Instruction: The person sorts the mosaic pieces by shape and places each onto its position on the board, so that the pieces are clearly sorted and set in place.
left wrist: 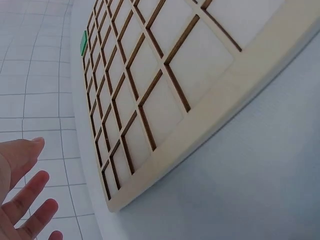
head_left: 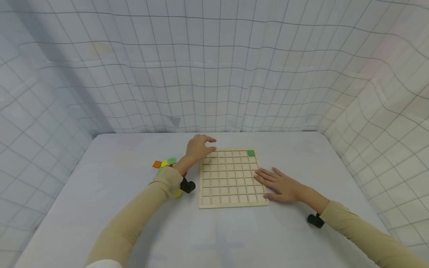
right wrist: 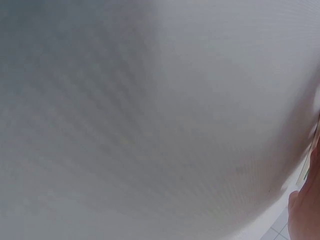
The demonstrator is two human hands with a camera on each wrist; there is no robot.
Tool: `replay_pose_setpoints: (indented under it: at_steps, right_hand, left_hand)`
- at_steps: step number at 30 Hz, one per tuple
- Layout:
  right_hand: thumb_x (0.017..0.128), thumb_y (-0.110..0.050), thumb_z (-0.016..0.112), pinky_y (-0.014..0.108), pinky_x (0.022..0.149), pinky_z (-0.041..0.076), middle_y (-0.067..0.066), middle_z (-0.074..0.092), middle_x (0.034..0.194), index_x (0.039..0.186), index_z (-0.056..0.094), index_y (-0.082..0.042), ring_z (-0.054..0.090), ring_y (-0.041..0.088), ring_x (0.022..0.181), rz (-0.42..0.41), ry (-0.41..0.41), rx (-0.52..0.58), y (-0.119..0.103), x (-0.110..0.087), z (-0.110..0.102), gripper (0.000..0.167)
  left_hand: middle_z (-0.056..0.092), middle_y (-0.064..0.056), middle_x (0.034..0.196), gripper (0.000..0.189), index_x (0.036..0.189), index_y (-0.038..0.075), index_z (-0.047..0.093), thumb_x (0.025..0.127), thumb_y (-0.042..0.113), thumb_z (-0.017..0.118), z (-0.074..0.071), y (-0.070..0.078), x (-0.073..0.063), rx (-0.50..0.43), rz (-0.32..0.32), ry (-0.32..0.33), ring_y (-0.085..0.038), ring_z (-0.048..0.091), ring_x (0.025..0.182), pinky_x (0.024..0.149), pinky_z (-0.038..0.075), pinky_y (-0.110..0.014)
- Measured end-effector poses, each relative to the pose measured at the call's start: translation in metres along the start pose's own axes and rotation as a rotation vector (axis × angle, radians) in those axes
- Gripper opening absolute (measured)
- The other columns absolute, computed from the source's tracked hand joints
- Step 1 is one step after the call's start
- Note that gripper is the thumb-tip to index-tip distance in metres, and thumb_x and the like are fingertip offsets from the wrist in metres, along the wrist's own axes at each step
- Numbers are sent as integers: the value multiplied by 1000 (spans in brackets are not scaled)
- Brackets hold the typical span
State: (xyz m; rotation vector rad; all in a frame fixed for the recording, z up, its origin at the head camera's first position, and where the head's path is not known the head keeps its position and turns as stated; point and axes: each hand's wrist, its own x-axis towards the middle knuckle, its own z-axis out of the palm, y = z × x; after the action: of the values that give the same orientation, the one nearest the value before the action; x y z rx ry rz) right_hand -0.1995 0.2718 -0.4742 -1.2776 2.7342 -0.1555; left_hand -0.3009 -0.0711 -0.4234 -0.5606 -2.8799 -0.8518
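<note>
A square wooden grid board (head_left: 233,205) lies on the table, with a single green tile (head_left: 251,152) in its far right cell. Over the board's far left corner hovers my left hand (head_left: 198,147), thumb and fingers spread apart with nothing between them. The left wrist view shows those fingers (left wrist: 31,192) gently bent beside the board's corner (left wrist: 114,204). My right hand (head_left: 282,186) lies palm down at the board's right side, its straight fingertips resting on the frame's edge. Only a blurred part of that hand (right wrist: 306,215) shows in the right wrist view.
Several loose coloured tiles lie left of the board, among them an orange tile (head_left: 157,164) and a green tile (head_left: 172,160); my left forearm hides some of them. White grid-patterned curtains (head_left: 214,93) hang behind and beside the white table (head_left: 214,238).
</note>
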Motion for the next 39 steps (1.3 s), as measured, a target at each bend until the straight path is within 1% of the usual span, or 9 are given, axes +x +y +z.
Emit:
replay_pose_setpoints:
  at_steps: [3,5,11,19,24,29,32,34,39]
  right_hand:
    - [99,-46,46,64,112,15,10,20,161,154,22,-11,19,31,148,-3,6,-7,0,-1,0,69]
    - [98,-45,47,64,112,16,10,20,160,153,23,-11,20,31,147,-5,12,-3,0,-1,-1,70]
    - [98,-46,48,64,111,17,11,22,160,153,25,-10,21,32,147,-6,20,-1,-2,-1,-1,70]
    - [98,-49,45,62,114,13,5,17,162,154,21,-15,17,28,149,26,-16,8,-1,-1,0,70]
    - [98,-49,44,61,114,13,4,16,162,154,20,-15,17,28,149,27,-20,5,-1,0,-1,70]
    - [98,-48,47,62,113,15,6,19,161,154,22,-13,19,29,148,7,5,0,-1,0,1,70]
    - [97,-48,48,63,112,16,8,21,160,153,24,-12,20,30,147,0,21,-9,-1,0,1,70]
    - [97,-47,48,64,111,17,9,23,160,153,25,-12,21,31,147,-2,29,-14,-1,0,1,70]
    - [97,-47,49,65,111,17,10,24,159,152,27,-11,23,32,146,-2,37,-6,-2,0,1,70]
  left_hand:
    - [69,-8,119,31,115,12,71,86,23,71,-5,-4,-4,-11,-6,5,-31,58,113,61,43,-30]
    - [70,-8,118,31,115,12,72,86,23,72,-7,-7,-7,-16,-6,16,-31,58,113,60,42,-29]
    - [70,-9,115,30,113,11,72,86,23,72,-15,-17,-17,-19,-12,54,-32,59,108,71,50,-37]
    - [70,-10,115,31,114,11,72,86,22,72,-23,-31,-28,-13,-52,67,-32,60,105,73,49,-40]
    - [70,-10,116,31,114,10,71,86,22,72,-28,-42,-36,24,-67,84,-32,59,105,81,49,-44]
    - [70,-10,116,32,115,10,71,85,22,73,-33,-51,-43,29,-82,94,-33,59,105,80,50,-44]
    - [69,-11,117,32,115,11,71,86,22,72,-35,-56,-48,31,-101,89,-33,58,107,79,51,-44]
    - [69,-11,118,32,116,11,71,86,22,71,-36,-61,-51,30,-116,86,-33,58,108,80,50,-44]
    - [69,-11,117,32,116,11,71,86,24,70,-39,-71,-60,11,-158,92,-32,58,105,81,50,-44]
